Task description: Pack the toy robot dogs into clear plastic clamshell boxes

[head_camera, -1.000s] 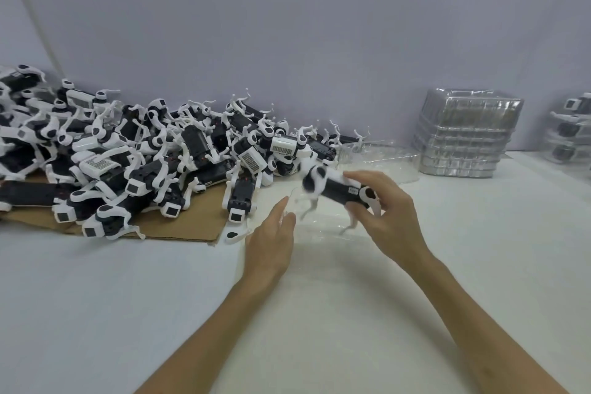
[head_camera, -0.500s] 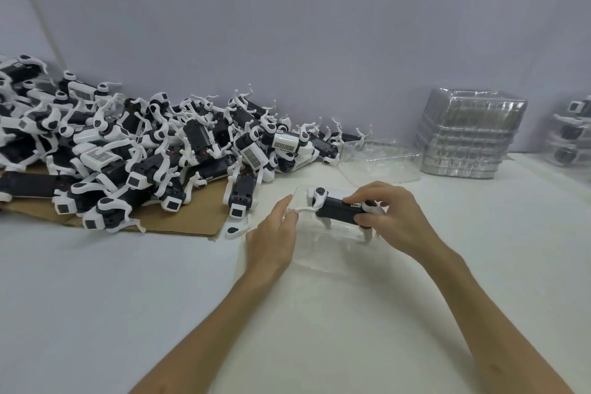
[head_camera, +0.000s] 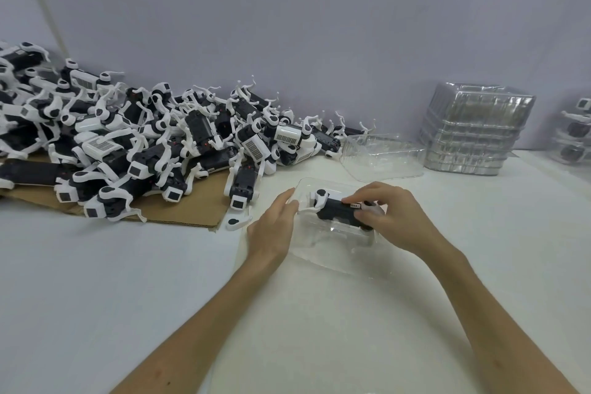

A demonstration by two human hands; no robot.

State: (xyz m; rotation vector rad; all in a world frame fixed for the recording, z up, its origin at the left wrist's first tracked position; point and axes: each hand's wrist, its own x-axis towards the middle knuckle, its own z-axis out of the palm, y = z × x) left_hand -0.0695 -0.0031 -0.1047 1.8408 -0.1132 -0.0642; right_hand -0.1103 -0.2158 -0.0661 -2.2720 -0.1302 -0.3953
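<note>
Our left hand (head_camera: 271, 227), fingers straight, steadies the clamshell box (head_camera: 315, 245); our right hand (head_camera: 396, 217) pinches the toy robot dog (head_camera: 335, 209), which lies low inside that box. Step, we judge: seating. Next: press home, release, close the box

A plain, seemingly lilac wall (head_camera: 319, 9) backs a white table (head_camera: 96, 297).

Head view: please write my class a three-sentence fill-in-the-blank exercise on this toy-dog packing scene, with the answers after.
1. The right hand grips the toy robot dog by its ____ body, in the open clamshell box.
2. The pile of unpacked dogs lies partly on brown ____.
3. The stack of empty boxes stands to the ____ of that pile.
Missing words: black, cardboard, right.
</note>
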